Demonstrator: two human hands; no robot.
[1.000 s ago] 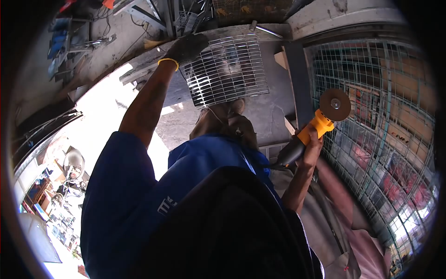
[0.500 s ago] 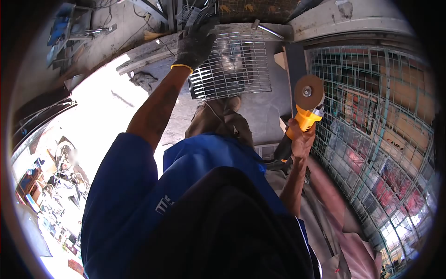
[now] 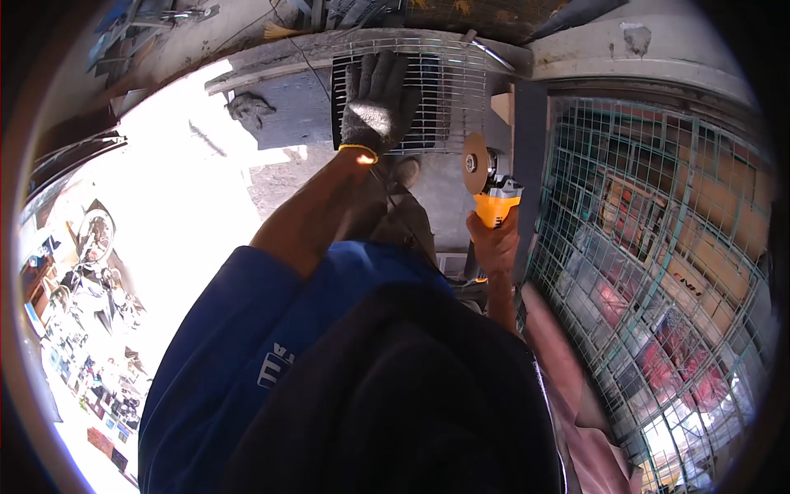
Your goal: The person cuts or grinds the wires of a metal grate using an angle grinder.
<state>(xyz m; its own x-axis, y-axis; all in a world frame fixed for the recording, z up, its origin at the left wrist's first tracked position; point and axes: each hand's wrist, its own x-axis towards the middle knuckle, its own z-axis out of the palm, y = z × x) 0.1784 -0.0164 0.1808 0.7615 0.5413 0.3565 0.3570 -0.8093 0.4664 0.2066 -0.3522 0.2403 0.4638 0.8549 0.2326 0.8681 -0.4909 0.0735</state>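
Beneath the left hand (image 3: 377, 111), fingers fanned out, I have the grate (image 3: 461, 103). From here I see the right hand (image 3: 495, 245) wrapped round the grinder (image 3: 499, 207), disc (image 3: 475, 152) ahead of that grip, near the grate.

Yellow angle grinder (image 3: 497, 207), brown disc (image 3: 476, 178) uppermost, near a silvery wire grille (image 3: 436, 95).

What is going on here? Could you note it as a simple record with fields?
Left grip: gloved, open, over the metal grille
Right grip: bare, closed on the yellow angle grinder
Disc: brown, close to the grille's lower right corner; contact unclear
Hammer: by the grille's far edge
Green wire mesh: at the right side
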